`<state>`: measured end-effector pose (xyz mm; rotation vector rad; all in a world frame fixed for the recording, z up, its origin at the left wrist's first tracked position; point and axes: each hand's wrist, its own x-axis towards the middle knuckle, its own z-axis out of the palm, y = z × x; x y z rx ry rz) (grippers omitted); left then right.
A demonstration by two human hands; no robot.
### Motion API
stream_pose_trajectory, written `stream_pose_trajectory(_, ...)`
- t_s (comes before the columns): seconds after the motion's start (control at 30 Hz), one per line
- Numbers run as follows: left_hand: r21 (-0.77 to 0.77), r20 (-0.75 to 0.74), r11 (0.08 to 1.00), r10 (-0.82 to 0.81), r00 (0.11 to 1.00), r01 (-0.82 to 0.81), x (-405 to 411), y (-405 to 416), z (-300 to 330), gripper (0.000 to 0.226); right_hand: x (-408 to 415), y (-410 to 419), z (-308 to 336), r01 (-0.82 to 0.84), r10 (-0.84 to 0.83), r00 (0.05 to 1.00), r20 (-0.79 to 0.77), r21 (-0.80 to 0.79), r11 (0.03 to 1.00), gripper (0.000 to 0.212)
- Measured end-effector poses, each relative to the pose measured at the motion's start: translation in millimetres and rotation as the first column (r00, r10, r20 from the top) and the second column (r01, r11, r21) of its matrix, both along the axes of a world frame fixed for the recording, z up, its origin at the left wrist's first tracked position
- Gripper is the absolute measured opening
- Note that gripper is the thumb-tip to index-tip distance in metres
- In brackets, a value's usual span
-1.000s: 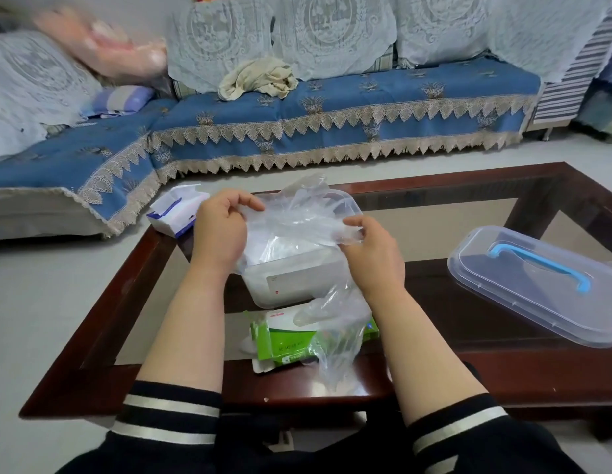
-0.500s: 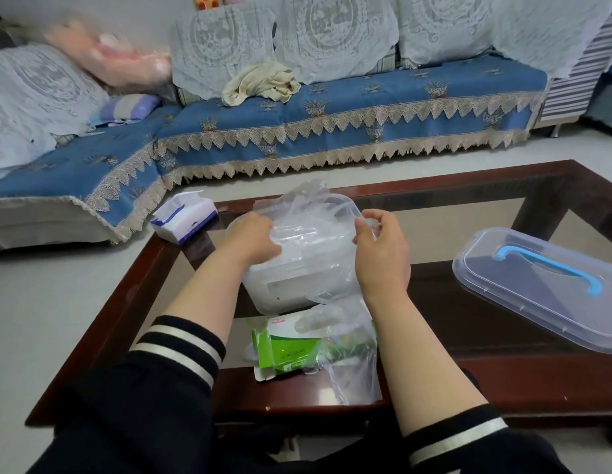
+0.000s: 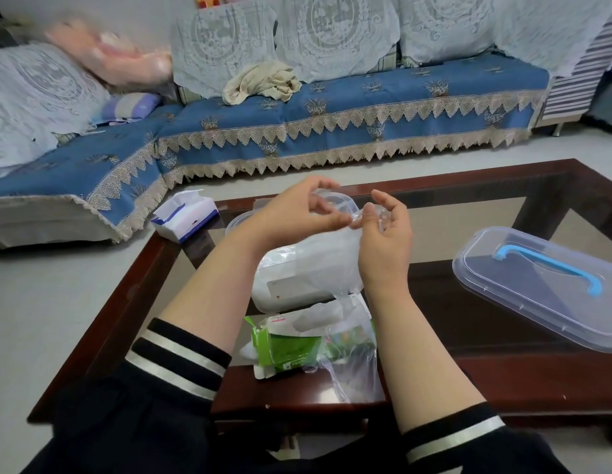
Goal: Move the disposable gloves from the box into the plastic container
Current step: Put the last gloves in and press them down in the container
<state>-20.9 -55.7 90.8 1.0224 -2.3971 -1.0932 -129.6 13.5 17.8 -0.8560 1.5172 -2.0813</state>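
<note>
Both hands, left (image 3: pixel 297 213) and right (image 3: pixel 383 230), pinch a glove (image 3: pixel 369 213) above the container (image 3: pixel 277 289); its flimsy film could slip out and miss.

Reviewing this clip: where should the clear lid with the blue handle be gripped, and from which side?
Grip the blue handle from above: it arches up from the clear lid, which lies flat, top up, on the table, leaving room for fingers to curl under it. The right hand is nearer.

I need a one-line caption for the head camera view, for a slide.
Both hands pinch a clear disposable glove above the open plastic container, behind the green glove box.
</note>
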Motion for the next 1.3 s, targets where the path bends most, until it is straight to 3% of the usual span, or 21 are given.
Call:
stream_pose_trajectory(0.17, -0.107, -0.167, 0.984, 0.121, 0.979, -0.139, -2.7, -14.9, -0.4, 0.016, -5.8, -1.1, -3.5, 0.048, -0.048, 0.999, 0.009, -0.007, 0.999, 0.017)
stream_pose_trajectory(0.27, -0.217, -0.222, 0.938, 0.221, 0.95, -0.269, 5.0, -36.4, 4.0, 0.02, -12.6, -1.7, -5.7, 0.142, -0.142, 0.99, 0.023, 0.006, 0.99, 0.015)
stream_pose_trajectory(0.4, -0.358, -0.169, 0.862, 0.317, 0.933, -0.358, 17.1, -70.3, 5.1, 0.034, -18.3, -0.4, -4.8, 0.19, -0.191, 0.981, 0.044, 0.029, 0.981, 0.014)
stream_pose_trajectory(0.5, -0.482, 0.03, 0.811, 0.394, 0.919, -0.332, 17.7, -85.6, -6.1, 0.04, -20.5, 3.0, -3.7, 0.172, -0.173, 0.984, 0.029, 0.045, 0.984, 0.014)
stream_pose_trajectory(0.6, -0.594, 0.276, 0.783, 0.415, 0.867, -0.186, 16.1, -94.1, -25.3, 0.034, -21.1, 4.7, -3.2, 0.14, -0.142, 0.99, 0.009, 0.078, 0.987, 0.014)
stream_pose_trajectory(0.73, -0.573, 0.493, 0.814, 0.432, 0.755, -0.092, 14.6, -98.3, -37.9, 0.029, -24.2, 3.9, -5.2, 0.132, -0.12, 0.989, -0.082, 0.165, 0.977, 0.012)
stream_pose_trajectory(0.83, -0.513, 0.635, 0.858, 0.39, 0.667, -0.013, 17.1, -96.1, -43.3, 0.043, -25.7, 8.6, -5.5, 0.065, 0.018, 0.972, -0.234, 0.342, 0.938, 0.031)
stream_pose_trajectory(0.93, -0.524, 0.734, 0.845, 0.388, 0.557, 0.103, 19.3, -89.5, -46.0, 0.071, -23.7, 16.1, -1.2, 0.049, 0.182, 0.91, -0.372, 0.534, 0.844, 0.052)
stream_pose_trajectory(1.03, -0.688, 0.568, 0.723, 0.487, 0.664, 0.058, 19.8, -71.6, -40.3, 0.057, -23.5, 20.6, -6.4, 0.02, 0.527, 0.755, -0.391, 0.817, 0.577, 0.06)
stream_pose_trajectory(1.13, -0.784, 0.315, 0.613, 0.522, 0.792, -0.092, 20.0, -47.5, -34.5, 0.04, -20.6, 22.6, -17.0, -0.031, 0.778, 0.592, -0.21, 0.959, 0.283, 0.072)
stream_pose_trajectory(1.23, -0.832, 0.147, 0.527, 0.511, 0.847, -0.173, 21.3, -22.2, -37.0, 0.038, -17.7, 23.9, -18.2, -0.04, 0.86, 0.504, -0.079, 0.993, 0.115, 0.053)
stream_pose_trajectory(1.3, -0.788, -0.004, 0.559, 0.416, 0.909, -0.259, 21.0, -7.2, -38.4, 0.037, -19.0, 23.3, -17.1, 0.001, 0.871, 0.474, -0.126, 0.99, 0.142, 0.034)
